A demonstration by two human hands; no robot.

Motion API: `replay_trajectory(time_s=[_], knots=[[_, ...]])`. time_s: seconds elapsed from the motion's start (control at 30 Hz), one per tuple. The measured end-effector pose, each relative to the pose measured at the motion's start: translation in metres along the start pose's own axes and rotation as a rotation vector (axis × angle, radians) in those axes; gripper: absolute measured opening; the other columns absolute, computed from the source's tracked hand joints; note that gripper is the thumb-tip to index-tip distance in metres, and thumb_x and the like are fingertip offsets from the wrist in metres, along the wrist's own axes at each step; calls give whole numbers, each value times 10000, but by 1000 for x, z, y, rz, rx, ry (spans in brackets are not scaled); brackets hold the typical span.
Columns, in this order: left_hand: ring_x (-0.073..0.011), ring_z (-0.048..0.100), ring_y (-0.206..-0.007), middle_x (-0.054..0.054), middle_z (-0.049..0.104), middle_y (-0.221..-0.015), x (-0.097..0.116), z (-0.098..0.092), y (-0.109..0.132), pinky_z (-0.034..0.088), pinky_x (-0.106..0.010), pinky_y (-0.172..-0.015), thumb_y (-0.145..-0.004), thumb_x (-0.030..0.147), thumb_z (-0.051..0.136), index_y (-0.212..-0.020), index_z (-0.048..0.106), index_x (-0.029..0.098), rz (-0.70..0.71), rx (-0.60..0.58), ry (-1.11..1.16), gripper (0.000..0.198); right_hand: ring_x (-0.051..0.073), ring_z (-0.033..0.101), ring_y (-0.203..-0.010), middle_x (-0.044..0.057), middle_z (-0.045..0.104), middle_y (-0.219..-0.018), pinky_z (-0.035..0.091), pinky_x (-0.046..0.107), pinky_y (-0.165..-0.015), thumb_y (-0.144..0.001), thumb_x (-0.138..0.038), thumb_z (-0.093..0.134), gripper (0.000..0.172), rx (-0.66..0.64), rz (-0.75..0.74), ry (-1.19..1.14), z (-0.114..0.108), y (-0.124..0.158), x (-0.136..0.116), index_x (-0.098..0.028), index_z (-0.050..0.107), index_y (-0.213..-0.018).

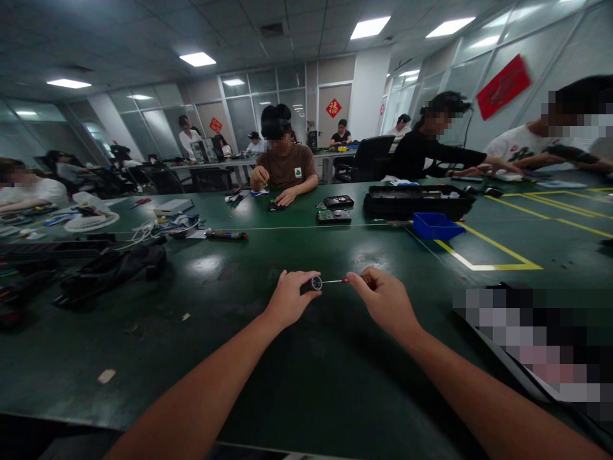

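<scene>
My left hand [290, 299] is closed round a dark cylindrical part [313, 284] whose round, pale-rimmed end faces right. In my right hand [383, 297] is a screwdriver [335, 281], its red handle end showing at my fingertips and most of the handle hidden. The thin metal shaft points left, and its tip reaches the rim of the cylindrical part; whether it goes inside cannot be made out. Both hands are just above the green tabletop [287, 390], near its middle.
Ahead lie opened hard drives [335, 216], a long black tray [416, 201] and a blue bin [438, 225]. A dark cylindrical tool [227, 235], cables [146, 230] and a black bag [115, 271] are to the left. Across the table sits a person in brown [290, 166].
</scene>
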State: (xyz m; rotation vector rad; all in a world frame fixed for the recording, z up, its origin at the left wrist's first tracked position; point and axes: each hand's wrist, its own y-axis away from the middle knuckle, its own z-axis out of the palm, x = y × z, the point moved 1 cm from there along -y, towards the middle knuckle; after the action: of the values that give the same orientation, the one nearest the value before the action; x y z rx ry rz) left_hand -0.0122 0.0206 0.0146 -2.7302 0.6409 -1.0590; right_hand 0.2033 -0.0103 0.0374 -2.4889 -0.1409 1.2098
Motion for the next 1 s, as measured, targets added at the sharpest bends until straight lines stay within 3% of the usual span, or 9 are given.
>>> replay_trajectory(time_s=[0.17,0.23,0.37,0.53,0.7,0.83,1.0], knots=[[-246,566,-1165,-34,669,-1205,-1,1,0,187,-596,-1162,-875,264,678,-1240,623,298,15,3,-5,371,186,600,-642,21,659,-736,422,296,-562,-893,-431,550,224,-56,-17,-120,3,2,0,-222,623,-862],[-247,565,-1169,-37,667,-1207,-3,3,0,178,-604,-1164,-877,268,675,-1237,625,301,19,2,-15,366,189,614,-664,19,663,-762,442,302,-589,-917,-434,514,239,-89,-13,-175,4,3,-1,-224,625,-937],[-250,562,-1176,-35,665,-1208,-7,5,0,163,-621,-1164,-865,268,689,-1232,628,305,18,-9,-20,374,169,540,-536,-19,540,-586,394,292,-516,-971,-523,379,414,-132,38,-196,7,2,1,-219,652,-903],[-250,561,-1181,-34,661,-1215,-8,4,-1,163,-625,-1163,-867,267,684,-1240,621,310,9,-3,-11,380,183,586,-670,4,611,-742,449,301,-595,-959,-425,440,312,-153,34,-297,9,2,7,-214,618,-1105],[-252,569,-1169,-48,666,-1204,-5,3,-2,186,-617,-1159,-870,258,677,-1228,630,292,-5,-3,-25,363,172,550,-639,-10,550,-692,453,304,-601,-977,-456,392,342,-196,13,-314,11,3,7,-222,641,-975],[-254,565,-1175,-43,664,-1205,-3,3,-1,171,-622,-1163,-869,268,678,-1237,624,298,-9,-15,-26,373,185,595,-706,18,637,-808,484,320,-646,-919,-442,509,256,-99,50,-370,11,3,5,-221,604,-1008],[-256,560,-1177,-56,652,-1222,0,2,-1,225,-583,-1163,-886,275,655,-1253,609,276,15,11,-17,370,198,635,-770,47,673,-840,530,371,-766,-837,-470,633,295,-14,157,-612,16,-2,7,-198,643,-950]])
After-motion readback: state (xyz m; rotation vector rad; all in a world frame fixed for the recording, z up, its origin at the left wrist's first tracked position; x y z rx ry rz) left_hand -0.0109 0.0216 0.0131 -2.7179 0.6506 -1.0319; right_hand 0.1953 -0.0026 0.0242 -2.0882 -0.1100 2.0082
